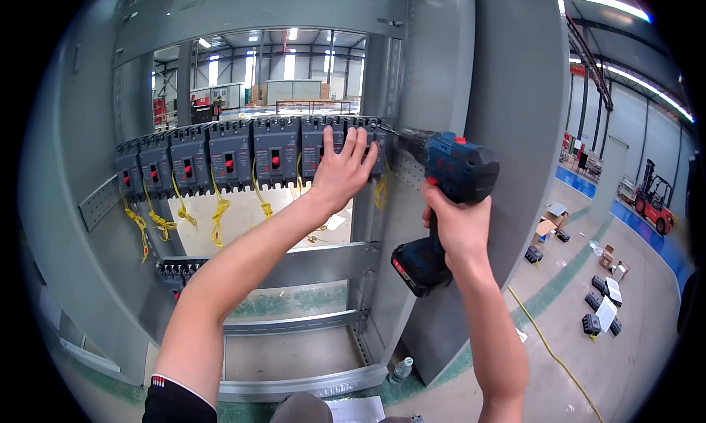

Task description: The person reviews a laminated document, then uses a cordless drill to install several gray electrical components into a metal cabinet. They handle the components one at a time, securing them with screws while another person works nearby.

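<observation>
Cordless drill [448,174], blue and black with red trim, sits level in the right hand [457,221], fingers clamped around its grip; its bit meets the perforated rail at the right end of the breaker row. Left hand [343,169] lies flat, fingers spread, pressed on the last breaker [371,147] in that row. 8 dark circuit breakers [276,151] with red toggles stand side by side across the grey cabinet frame [441,55], about 6 yellow wire bundles [219,215] hanging below. 1 plastic bottle [401,369] stands on the floor by the frame's foot. 1 red forklift [653,198] is parked far right.
</observation>
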`<state>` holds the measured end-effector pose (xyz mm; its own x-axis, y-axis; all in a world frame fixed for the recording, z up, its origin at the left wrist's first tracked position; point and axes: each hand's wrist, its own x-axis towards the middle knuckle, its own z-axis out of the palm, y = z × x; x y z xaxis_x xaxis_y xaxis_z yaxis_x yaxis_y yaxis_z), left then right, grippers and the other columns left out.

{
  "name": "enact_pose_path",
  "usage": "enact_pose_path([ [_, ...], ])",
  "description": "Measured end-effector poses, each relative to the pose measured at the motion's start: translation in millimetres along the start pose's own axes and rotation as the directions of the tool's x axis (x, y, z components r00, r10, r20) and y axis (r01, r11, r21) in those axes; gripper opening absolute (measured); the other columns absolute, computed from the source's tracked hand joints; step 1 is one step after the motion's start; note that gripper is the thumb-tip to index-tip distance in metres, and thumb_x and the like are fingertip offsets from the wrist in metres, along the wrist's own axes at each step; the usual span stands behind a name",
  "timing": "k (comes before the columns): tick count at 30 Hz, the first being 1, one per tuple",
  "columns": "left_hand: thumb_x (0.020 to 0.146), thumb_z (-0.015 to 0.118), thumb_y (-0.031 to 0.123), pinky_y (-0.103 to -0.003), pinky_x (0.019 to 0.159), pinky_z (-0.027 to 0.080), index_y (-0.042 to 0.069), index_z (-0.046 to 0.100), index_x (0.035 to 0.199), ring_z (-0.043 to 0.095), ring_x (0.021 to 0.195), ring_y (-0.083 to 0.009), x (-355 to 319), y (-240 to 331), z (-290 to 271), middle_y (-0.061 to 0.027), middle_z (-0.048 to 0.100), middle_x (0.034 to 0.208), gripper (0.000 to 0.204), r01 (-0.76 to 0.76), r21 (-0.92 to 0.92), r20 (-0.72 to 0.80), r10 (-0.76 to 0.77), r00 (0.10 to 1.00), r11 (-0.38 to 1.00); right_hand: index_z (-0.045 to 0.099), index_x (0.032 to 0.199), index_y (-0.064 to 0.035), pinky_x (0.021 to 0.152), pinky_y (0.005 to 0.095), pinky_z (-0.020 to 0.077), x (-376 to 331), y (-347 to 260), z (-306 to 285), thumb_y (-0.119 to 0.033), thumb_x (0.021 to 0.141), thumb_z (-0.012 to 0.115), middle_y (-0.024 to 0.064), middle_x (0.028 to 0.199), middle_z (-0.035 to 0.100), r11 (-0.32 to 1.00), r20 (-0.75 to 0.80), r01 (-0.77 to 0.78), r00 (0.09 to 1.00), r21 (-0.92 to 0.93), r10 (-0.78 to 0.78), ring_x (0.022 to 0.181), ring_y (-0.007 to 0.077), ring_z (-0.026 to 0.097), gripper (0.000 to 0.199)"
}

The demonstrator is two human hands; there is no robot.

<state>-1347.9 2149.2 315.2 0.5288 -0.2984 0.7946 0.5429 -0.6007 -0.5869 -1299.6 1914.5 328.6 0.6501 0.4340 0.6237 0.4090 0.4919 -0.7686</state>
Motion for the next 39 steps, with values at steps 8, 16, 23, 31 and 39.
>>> enact_pose_path([
  [8, 0.078, 0.063, 0.011, -0.068, 0.1, 0.03, 0.002, 0.053, 0.129, 0.043, 0.126, -0.0371, 4, 0, 0, -0.0241, 0.046, 0.133, 0.053, -0.01, -0.021, -0.016, 0.01, 1.0, 1.0, 0.063, 0.089, 0.0002, 0.05, 0.0278, 0.0456, 5, 0, 6, -0.004, 0.082, 0.067, 0.0015, 0.071, 0.059, 1.0, 0.001, 0.023, 1.0, -0.017, -0.023, 0.053, 0.0102, 0.055, 0.01],
  [16, 0.077, 0.064, 0.01, -0.069, 0.1, 0.03, 0.002, 0.052, 0.13, 0.043, 0.126, -0.0376, 2, 0, 2, -0.0252, 0.046, 0.132, 0.055, -0.01, -0.019, -0.021, 0.009, 1.0, 1.0, 0.064, 0.087, 0.0003, 0.05, 0.0274, 0.0463, 2, -1, 9, -0.005, 0.081, 0.068, 0.0015, 0.069, 0.06, 0.998, -0.023, 0.001, 1.0, -0.07, -0.003, 0.054, 0.01, 0.055, 0.009],
  [23, 0.078, 0.063, 0.011, -0.069, 0.099, 0.03, 0.002, 0.052, 0.129, 0.044, 0.126, -0.0375, 1, 0, 2, -0.0254, 0.046, 0.132, 0.053, -0.01, -0.02, -0.027, 0.009, 1.0, 1.0, 0.063, 0.085, 0.0002, 0.05, 0.0274, 0.046, 4, 5, 13, -0.004, 0.081, 0.067, 0.0016, 0.069, 0.06, 0.997, -0.021, 0.015, 1.0, -0.078, -0.016, 0.054, 0.01, 0.056, 0.007],
  [31, 0.08, 0.061, 0.011, -0.066, 0.098, 0.032, 0.002, 0.054, 0.127, 0.044, 0.124, -0.0365, 1, -1, 1, -0.0241, 0.047, 0.131, 0.049, -0.012, 0.002, -0.042, 0.012, 0.999, 1.0, 0.066, 0.08, 0.0004, 0.048, 0.0267, 0.0433, 10, -4, 14, -0.01, 0.081, 0.067, 0.0012, 0.06, 0.059, 0.987, -0.013, 0.041, 0.999, -0.157, -0.044, 0.05, 0.0084, 0.054, 0.01],
  [39, 0.081, 0.062, 0.011, -0.064, 0.098, 0.033, 0.003, 0.054, 0.127, 0.043, 0.125, -0.036, 1, 0, 4, -0.0242, 0.046, 0.132, 0.048, -0.002, 0.02, -0.021, 0.002, 1.0, 1.0, 0.065, 0.086, -0.0007, 0.05, 0.027, 0.0457, 10, -7, 13, -0.008, 0.08, 0.068, 0.0014, 0.064, 0.058, 0.97, 0.008, 0.009, 1.0, -0.243, -0.007, 0.053, 0.0096, 0.055, 0.01],
])
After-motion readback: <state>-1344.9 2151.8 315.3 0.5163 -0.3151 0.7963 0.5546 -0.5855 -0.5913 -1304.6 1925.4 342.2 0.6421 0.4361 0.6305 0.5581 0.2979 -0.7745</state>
